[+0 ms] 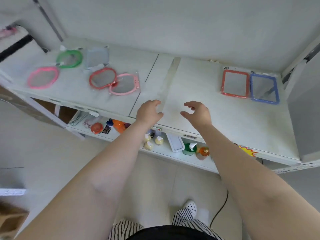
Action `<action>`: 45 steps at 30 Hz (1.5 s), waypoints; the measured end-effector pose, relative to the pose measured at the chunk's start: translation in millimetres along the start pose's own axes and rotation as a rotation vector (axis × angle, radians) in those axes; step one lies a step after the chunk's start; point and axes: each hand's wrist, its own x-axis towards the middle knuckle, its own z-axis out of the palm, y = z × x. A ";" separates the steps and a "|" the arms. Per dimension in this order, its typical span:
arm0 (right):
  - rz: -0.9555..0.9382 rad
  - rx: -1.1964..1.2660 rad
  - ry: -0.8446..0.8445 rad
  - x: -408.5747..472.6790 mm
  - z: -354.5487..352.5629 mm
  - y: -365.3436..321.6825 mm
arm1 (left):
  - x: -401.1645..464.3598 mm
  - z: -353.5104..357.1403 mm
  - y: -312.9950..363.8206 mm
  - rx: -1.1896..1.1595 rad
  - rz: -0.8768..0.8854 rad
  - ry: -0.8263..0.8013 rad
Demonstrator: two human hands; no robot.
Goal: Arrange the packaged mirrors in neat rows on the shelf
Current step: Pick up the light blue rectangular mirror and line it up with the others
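Between mirror groups [235, 84], hands [173, 111] hover.

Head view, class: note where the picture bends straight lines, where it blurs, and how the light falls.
Head view: wide-angle lens bows the shelf edge and wall corners; light is soft and even, with faint shadows; mirrors on the left look smeared, the red mirror and blue mirror sharper; both hands, left hand and right hand, are slightly soft.

Wall [190, 23] – plain white, evenly lit | floor [52, 153] – pale tiles | black cable [221, 208] trailing across it | cardboard box [10, 220] lower left
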 end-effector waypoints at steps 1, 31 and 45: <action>-0.017 -0.011 -0.014 -7.3 13.9 -10.8 | -8.7 -9.7 -16.7 -0.008 -0.010 0.006; -0.205 -0.141 -0.258 14.3 293.9 -252.3 | -19.3 -214.4 -322.9 0.088 -0.140 0.106; -0.158 -0.205 -0.170 78.8 361.0 -324.1 | 82.7 -280.5 -398.1 0.185 -0.019 -0.028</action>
